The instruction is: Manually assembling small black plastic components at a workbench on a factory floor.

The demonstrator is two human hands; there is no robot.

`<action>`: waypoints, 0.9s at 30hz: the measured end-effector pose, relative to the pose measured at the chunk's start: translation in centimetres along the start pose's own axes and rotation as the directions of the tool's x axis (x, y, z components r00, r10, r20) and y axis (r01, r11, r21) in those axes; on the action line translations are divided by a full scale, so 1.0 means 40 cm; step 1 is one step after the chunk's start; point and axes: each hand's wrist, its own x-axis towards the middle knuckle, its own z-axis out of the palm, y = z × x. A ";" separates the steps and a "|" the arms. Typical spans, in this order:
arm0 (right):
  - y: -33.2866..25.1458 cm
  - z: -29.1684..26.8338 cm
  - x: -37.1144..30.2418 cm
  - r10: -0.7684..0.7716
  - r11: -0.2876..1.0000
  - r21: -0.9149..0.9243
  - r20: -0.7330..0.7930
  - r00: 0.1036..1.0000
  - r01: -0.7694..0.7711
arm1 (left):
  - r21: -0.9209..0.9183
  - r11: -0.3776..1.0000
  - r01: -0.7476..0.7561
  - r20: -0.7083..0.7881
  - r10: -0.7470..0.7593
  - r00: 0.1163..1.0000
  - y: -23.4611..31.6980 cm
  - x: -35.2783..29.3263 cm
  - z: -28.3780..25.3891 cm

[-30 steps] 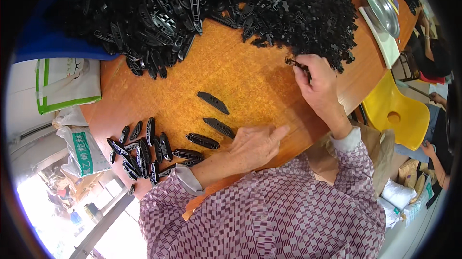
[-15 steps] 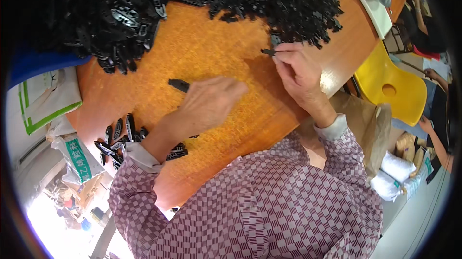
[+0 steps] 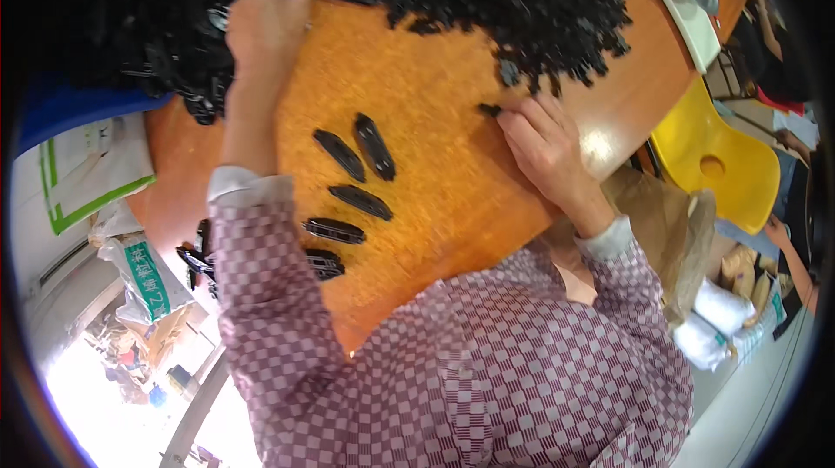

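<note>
My left hand (image 3: 268, 29) reaches over the left heap of long black plastic parts (image 3: 174, 50), its thumb and forefinger spread apart. I see no part held in it. At the near edge of the right heap of small black plastic pieces (image 3: 531, 16), my right hand (image 3: 548, 142) pinches a small black plastic piece (image 3: 490, 110). Between my arms, long black parts lie fanned out and apart from one another: the uppermost long part (image 3: 374, 147), one beside it (image 3: 339, 155), and several below, including a slotted part (image 3: 335, 230).
The wooden table (image 3: 426, 120) holds both heaps. More long black parts (image 3: 198, 261) lie left of my left forearm, partly covered by it. A blue container edge (image 3: 87, 116) borders the left heap. To the right stand a yellow chair (image 3: 713, 155) and brown paper (image 3: 652, 224); other people sit beyond.
My left hand has moved from mid-table up to the left heap, uncovering the fanned-out long parts. The right hand has shifted slightly down, still pinching a small piece.
</note>
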 end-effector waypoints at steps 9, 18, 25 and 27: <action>-0.016 0.001 -0.010 0.131 0.975 0.174 0.038 0.991 -0.136 | 0.027 0.982 0.188 0.018 -0.188 0.982 0.021 -0.016 0.054; -0.027 -0.011 -0.002 0.456 0.705 0.534 0.163 0.875 -0.467 | -0.842 0.283 0.460 0.470 -0.036 0.882 0.126 -0.315 -0.040; -0.118 -0.097 -0.046 0.586 -0.187 0.859 0.487 0.648 -0.476 | -0.749 -0.173 0.639 0.617 0.168 0.769 0.236 -0.507 -0.073; -0.144 -0.119 -0.063 0.599 -0.201 0.859 0.489 0.635 -0.471 | -0.746 -0.179 0.642 0.606 0.216 0.765 0.253 -0.533 -0.078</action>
